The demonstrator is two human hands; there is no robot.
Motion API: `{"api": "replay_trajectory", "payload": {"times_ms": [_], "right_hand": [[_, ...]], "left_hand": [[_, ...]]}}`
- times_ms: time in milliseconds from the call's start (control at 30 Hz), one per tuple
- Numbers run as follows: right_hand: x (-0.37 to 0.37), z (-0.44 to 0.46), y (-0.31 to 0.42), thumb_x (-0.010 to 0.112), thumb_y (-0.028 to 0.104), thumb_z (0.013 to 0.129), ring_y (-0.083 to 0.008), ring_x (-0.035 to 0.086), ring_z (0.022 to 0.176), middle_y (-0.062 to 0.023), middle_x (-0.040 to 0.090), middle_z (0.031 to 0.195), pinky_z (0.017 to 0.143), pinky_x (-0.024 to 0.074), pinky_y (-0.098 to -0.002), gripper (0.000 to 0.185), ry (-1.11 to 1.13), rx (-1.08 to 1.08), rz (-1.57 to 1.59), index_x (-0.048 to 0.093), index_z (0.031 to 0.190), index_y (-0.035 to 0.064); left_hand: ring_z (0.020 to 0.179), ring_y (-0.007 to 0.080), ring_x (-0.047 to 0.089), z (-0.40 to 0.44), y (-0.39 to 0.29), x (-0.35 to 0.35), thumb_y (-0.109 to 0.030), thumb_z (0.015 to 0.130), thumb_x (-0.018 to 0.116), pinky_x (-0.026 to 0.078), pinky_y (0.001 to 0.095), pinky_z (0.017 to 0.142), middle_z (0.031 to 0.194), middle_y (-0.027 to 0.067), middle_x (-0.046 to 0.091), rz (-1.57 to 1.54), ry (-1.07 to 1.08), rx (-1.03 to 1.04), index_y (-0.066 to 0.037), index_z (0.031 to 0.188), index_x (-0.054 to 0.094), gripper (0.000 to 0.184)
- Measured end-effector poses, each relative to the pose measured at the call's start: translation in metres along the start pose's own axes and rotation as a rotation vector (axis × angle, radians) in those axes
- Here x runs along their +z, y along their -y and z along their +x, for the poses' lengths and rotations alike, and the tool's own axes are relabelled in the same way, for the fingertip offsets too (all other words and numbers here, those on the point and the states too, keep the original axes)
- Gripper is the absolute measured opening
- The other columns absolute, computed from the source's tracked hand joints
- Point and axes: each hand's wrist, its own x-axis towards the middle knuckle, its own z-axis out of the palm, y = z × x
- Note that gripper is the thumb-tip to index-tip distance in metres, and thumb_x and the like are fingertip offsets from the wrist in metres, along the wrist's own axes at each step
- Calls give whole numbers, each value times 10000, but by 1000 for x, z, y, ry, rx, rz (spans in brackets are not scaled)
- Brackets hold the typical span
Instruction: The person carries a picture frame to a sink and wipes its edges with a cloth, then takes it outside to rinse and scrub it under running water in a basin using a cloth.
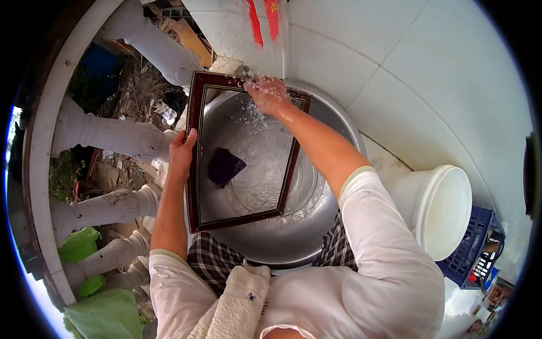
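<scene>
A dark red-brown picture frame [193, 169] with an open middle is tilted over a large metal basin [316, 226]. My left hand [183, 151] grips the frame's left side, thumb on top. Splashing water covers much of my right hand [268, 96], which is at the frame's top edge; its fingers are blurred by the spray, and whether they hold anything is unclear. Through the frame's opening a dark cloth [226, 166] shows in the basin. Shallow water ripples over the basin's bottom.
White balusters [113, 133] line the left side, with rubble beyond them. A tiled wall [446, 107] rises at the right. Near it are a white bucket [446, 212] and a blue plastic crate [466, 248]. Green cloth [107, 316] lies at the lower left.
</scene>
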Motion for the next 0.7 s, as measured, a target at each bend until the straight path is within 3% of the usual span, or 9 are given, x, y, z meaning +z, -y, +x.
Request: {"api": "replay_trajectory", "payload": {"times_ms": [100,133,233,267,400,433,467,567,700], "right_hand": [[9,6,57,328,556,947,-400,514,1135,-215,566,1191,974,380,-489,635,-95,-88,150,529,1195,7],[-4,3,67,296,567,951,-381,487,1187,-205,549,1239,1014,346,-471,647,-28,-60,206,525,1211,21],[-7,4,51,310,542,960,-346,485,1199,-193,560,1228,1027,334,-452,611,115,-136,141,525,1220,32],[40,3,18,423,463,939,-301,578,1040,-150,651,996,914,415,-468,439,-252,-204,88,600,1096,93],[78,-50,-74,575,284,867,-364,563,1013,-189,584,1054,925,408,-466,345,-147,138,-138,568,1111,40],[76,-65,-75,596,178,819,-397,542,1020,-204,540,1085,918,417,-458,342,-29,300,-61,554,1105,-5],[74,-75,-72,566,126,809,-382,517,1064,-199,524,1106,919,422,-444,330,84,312,-58,547,1102,-27],[121,-114,-48,544,98,804,-363,504,1071,-201,498,1172,931,420,-436,354,69,28,106,545,1138,-19],[169,-133,11,508,98,842,-367,428,1214,-200,408,1354,1000,388,-422,443,258,-159,9,504,1284,83]], "left_hand": [[561,63,459,-12,-11,22,-375,903,620,373,260,505,654,-25,528,201,-10,62,-16,926,624,361],[604,57,432,-6,0,22,-400,901,620,365,254,533,665,-31,535,257,-45,142,2,925,634,403],[656,58,418,-4,10,11,-418,901,613,360,248,569,689,-35,538,239,-117,85,18,888,640,437],[657,72,419,-1,17,0,-451,895,609,362,262,576,686,-31,522,339,-148,114,13,865,647,466],[616,101,365,2,37,-32,-488,891,591,337,309,550,625,0,453,285,-290,45,-8,778,615,494],[607,107,355,7,45,-39,-481,897,580,333,314,546,616,4,436,258,-289,44,-1,751,591,502],[603,110,361,2,41,-40,-479,899,577,335,315,545,615,7,443,300,-300,45,3,759,590,502],[599,114,379,-7,24,-32,-477,902,572,348,321,548,616,20,463,341,-312,17,14,785,590,505],[606,121,410,-7,47,-44,-477,906,564,369,331,558,626,41,494,318,-307,-106,16,826,602,501]]}}
